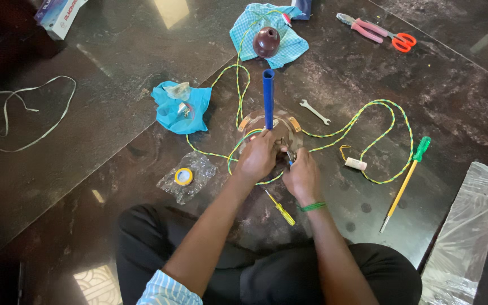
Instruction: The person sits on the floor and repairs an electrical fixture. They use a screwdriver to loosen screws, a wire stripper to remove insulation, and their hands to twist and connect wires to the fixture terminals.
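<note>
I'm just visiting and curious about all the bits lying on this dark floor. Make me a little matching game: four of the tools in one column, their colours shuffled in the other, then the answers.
Things:
1. pliers
2. scissors
3. spanner
4. long screwdriver

Colours:
A. bare silver metal
B. green handle, yellow shaft
C. pink handles
D. orange-red handles

Right pairs: 1-C, 2-D, 3-A, 4-B.

The pliers and scissors lie together at the top right, the spanner just right of the upright blue tube, and the long screwdriver far right of both hands.
</note>
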